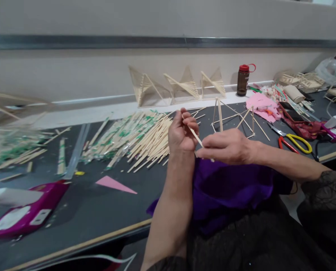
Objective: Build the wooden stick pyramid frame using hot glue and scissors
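Note:
A thin wooden stick runs slantwise between my two hands. My left hand has its fingers curled round the upper end, palm turned up. My right hand pinches the lower end between thumb and fingers. Just left of my left hand lies a pile of loose wooden sticks. Behind my right hand stands an open frame of joined sticks on the table. A purple cloth lies below both hands, over my lap.
Three twisted stick models stand along the wall beside a red-capped bottle. Plastic-wrapped stick bundles, a pink paper triangle and a magenta device lie leftward. Scissors, red-and-yellow-handled pliers and pink paper lie rightward.

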The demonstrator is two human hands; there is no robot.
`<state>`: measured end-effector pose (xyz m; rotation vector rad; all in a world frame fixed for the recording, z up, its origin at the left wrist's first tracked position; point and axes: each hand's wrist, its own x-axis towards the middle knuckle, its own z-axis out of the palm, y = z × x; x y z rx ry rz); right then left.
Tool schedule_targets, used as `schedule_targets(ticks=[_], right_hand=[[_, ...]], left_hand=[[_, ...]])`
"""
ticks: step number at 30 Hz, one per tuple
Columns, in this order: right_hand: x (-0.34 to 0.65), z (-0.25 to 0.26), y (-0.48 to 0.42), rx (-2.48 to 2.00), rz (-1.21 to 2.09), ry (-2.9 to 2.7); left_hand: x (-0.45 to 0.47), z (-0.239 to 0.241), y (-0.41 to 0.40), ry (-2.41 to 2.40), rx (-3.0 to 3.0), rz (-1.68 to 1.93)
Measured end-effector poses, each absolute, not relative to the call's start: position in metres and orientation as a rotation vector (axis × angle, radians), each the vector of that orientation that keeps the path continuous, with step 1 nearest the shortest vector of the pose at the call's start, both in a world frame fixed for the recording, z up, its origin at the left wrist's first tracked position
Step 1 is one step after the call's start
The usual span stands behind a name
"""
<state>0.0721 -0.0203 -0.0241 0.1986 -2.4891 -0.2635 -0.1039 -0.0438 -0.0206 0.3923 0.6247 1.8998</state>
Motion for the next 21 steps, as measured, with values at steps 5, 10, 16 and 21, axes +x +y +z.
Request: schedule_targets(ticks=[5, 10, 16, 21], right_hand=[[0.116, 0.016, -0.037, 0.117, 0.357, -2.137], [0.136, 0.049, -0.003, -0.299, 0.916, -1.791], [0.123, 0.033, 0.04, -0.43, 1.181, -2.041], [0.12, 0.019, 0.04, -0.427, 1.267, -2.066]], left_hand=[[-0.105, -0.022, -0.035, 0.758, 0.231, 1.988], [-0.09, -0.027, -0.038, 1.019, 0.686, 2.032], [-0.054, -0.036, -0.054, 1.186, 1.27, 1.561], [-0.04, -0.04, -0.057, 1.221, 1.338, 1.339]])
